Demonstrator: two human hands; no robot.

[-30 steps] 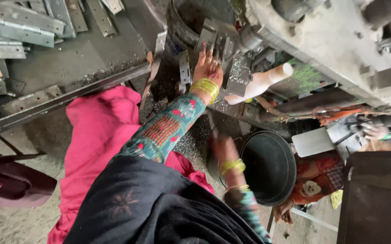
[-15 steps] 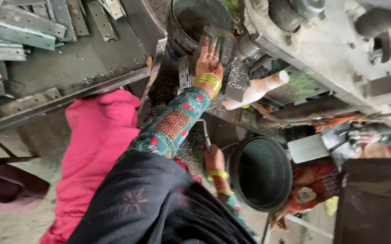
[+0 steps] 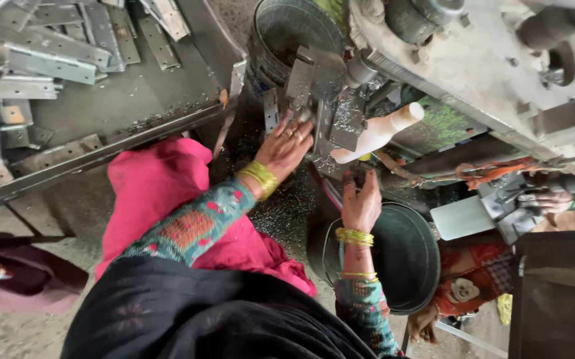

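- Nearest, the right hand (image 3: 360,203) hangs over the rim of a dark round bucket (image 3: 407,266), fingers curled toward a thin part at the machine's foot; whether they pinch it, I cannot tell
- Just beyond, the left hand (image 3: 287,147) lies with fingers spread and pressed on a small flat metal piece (image 3: 295,86) seated in the press tooling (image 3: 330,100)
- That piece looks stiff, light and sharp-edged, likely slick with filings; I judge it best taken by its flat faces near the outer end, clear of the die
- A pale handle (image 3: 377,133) juts out just right of the tooling
- Farther left, a tray (image 3: 134,106) holds more flat metal strips (image 3: 41,60)
- Far right, another person's hand (image 3: 553,199) works apart
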